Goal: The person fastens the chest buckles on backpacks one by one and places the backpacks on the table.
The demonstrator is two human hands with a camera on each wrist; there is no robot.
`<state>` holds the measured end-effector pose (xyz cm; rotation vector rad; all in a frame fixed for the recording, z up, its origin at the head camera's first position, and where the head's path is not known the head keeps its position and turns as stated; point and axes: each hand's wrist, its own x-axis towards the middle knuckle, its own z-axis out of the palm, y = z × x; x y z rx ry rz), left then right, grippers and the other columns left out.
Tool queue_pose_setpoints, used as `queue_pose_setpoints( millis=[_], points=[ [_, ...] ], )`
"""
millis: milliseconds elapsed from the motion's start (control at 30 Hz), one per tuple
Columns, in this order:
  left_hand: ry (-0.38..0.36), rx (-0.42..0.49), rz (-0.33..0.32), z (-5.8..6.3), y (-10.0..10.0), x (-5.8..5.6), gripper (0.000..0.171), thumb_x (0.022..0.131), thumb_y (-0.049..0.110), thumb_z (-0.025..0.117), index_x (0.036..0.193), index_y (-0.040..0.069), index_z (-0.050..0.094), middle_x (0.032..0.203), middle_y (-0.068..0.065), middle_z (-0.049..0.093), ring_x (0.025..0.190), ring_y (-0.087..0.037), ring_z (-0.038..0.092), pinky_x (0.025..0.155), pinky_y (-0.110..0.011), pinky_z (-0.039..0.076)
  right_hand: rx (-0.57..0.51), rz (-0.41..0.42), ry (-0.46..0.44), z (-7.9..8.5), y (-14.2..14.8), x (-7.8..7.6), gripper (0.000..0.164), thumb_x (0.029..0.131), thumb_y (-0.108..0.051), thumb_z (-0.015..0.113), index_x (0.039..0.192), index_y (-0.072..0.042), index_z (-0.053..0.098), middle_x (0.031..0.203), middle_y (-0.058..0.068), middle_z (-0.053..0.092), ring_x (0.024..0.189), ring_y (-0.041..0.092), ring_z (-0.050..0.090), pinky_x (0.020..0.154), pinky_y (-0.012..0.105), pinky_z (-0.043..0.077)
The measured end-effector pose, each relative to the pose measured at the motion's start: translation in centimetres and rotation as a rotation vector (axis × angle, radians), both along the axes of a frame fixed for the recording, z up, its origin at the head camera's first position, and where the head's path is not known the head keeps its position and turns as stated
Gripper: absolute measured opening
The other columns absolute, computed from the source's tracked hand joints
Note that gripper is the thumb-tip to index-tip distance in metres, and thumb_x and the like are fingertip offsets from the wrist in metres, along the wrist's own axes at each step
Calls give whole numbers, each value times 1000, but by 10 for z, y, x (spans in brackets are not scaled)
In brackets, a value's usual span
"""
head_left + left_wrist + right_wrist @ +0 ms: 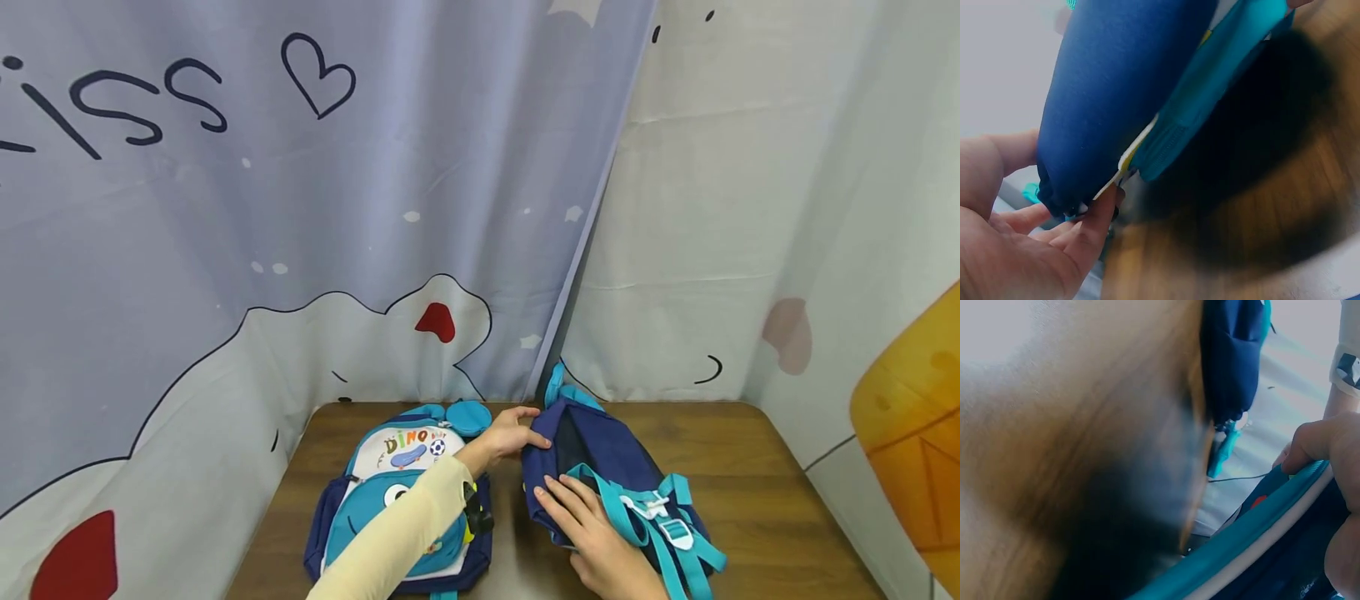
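A navy backpack (pixel 607 454) with teal straps lies tilted on the right of the table, its back and strap side facing up. At its upper left edge my left hand (pixel 510 435) grips the bag; in the left wrist view, the thumb and fingers wrap the end of its navy side panel (pixel 1116 81). Lower down, my right hand (pixel 600 533) holds the near side, fingers spread over the navy cloth. From the right wrist, the teal and white edge (pixel 1254 544) runs between thumb and fingers. The bag's front faces down and is mostly hidden.
A second dinosaur backpack (pixel 401 454) lies front up on the left, partly covered by my cream sleeve (pixel 397 537). White plastic buckles (pixel 660 512) join the loose teal straps. A printed curtain (pixel 420 167) hangs behind the brown wooden table (pixel 765 492).
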<state>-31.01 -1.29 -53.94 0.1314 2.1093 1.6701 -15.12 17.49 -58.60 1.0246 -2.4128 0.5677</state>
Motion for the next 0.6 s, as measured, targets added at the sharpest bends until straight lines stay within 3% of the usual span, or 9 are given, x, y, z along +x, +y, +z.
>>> queue_pose_setpoints(
  millis=[267,467,600],
  points=[
    [53,-65,-22,-11,2,5,67,80,-2,84,142,-1,60,115,-19,72,97,-32,76,84,-45,64,-29,111,96,-19,-7,-3,118,44,24,72,156,0,46,148,25,55,134,43,44,127,22,8],
    [186,-208,-48,-15,6,10,61,78,-2,82,136,-5,64,132,-26,67,121,-37,64,103,-49,55,-12,118,91,-30,-9,-4,118,45,27,72,157,-1,46,147,22,57,132,42,46,124,25,15],
    [199,-255,-57,-22,8,13,64,77,-4,82,137,-6,63,138,-27,64,129,-41,59,111,-53,48,19,116,85,-37,-9,-4,113,50,28,73,155,-2,48,146,21,59,131,42,49,122,28,19]
  ],
)
